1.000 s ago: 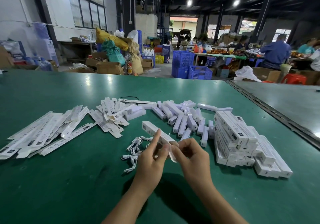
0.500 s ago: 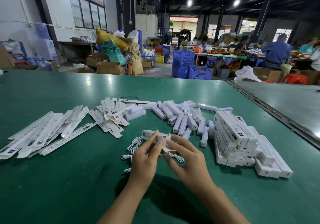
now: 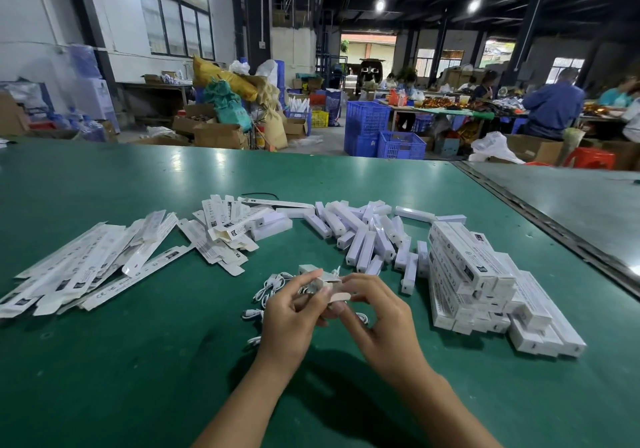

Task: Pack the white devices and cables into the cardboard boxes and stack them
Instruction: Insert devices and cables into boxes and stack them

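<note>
A slim white cardboard box (image 3: 310,272) is held end-on over the green table (image 3: 138,361), its open flap end toward me. My left hand (image 3: 290,312) grips the box from the left. My right hand (image 3: 377,312) pinches its brown flap. Loose white cables (image 3: 268,290) lie just behind and left of my hands. White devices (image 3: 360,239) lie scattered behind. A stack of packed boxes (image 3: 485,284) sits to the right, and flat unfolded boxes (image 3: 86,264) are spread on the left.
More folded cartons (image 3: 228,229) lie behind the cables. A metal seam (image 3: 554,225) separates this table from a grey one on the right. Beyond the far edge stand blue crates (image 3: 381,128), cardboard cartons and seated people at other tables.
The box has swung from lying lengthwise away from me to pointing end-on between my hands. Both hands have closed in on its near end, the right one now on the flap.
</note>
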A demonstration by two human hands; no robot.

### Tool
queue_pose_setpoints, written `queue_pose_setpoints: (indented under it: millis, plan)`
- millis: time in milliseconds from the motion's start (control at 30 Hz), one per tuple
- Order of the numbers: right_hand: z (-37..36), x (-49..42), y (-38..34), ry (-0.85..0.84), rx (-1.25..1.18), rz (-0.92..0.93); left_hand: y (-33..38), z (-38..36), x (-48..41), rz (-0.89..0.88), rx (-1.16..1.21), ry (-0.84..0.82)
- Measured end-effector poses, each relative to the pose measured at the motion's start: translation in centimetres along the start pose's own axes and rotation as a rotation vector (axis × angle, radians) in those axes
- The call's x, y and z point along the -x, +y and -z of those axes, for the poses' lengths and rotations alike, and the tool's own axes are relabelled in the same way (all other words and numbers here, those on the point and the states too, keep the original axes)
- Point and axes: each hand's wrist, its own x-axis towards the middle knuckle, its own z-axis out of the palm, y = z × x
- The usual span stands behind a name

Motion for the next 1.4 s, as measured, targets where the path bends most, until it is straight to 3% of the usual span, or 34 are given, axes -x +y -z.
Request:
queue_pose_setpoints:
  millis: [633,1067,1400]
  plan:
    - [-0.2,0.0,0.2,0.190,0.129,0.078,0.7,-0.3,0.6,-0.063,0.041,-0.053]
    - [0.5,-0.4,0.2,0.118,0.177,0.128,-0.7,0.3,0.1,-0.075,-0.047,-0.018]
    - [0.4,-0.3,0.4,0.069,-0.008,0.016,-0.6,0.6,0.3,-0.105,-0.113,-0.128]
